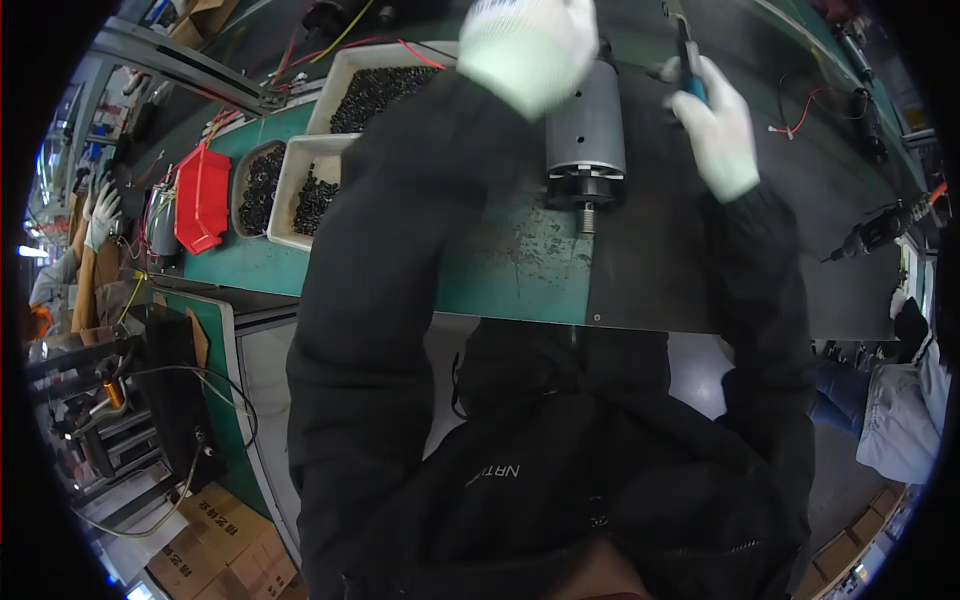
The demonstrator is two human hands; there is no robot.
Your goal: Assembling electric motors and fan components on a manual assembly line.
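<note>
A grey cylindrical electric motor (585, 118) lies on the bench, its short shaft pointing toward me. My left hand (527, 50), in a white knit glove, is over the far left end of the motor. Motion blur and the picture's top edge hide its fingers, so whether it grips anything does not show. To the right of the motor, my gloved right hand (722, 132) is closed round a slim hand tool with a blue and black handle (690, 72). The tool's metal end points away from me; its exact kind is unclear.
Cream bins (290, 190) of small black parts stand left of my left arm, beside a grey tray (240, 200) and a red bin (203, 200). A power driver (880, 230) is at right. Co-workers' gloved hand (102, 215) and pale jacket (903, 420) show at the sides.
</note>
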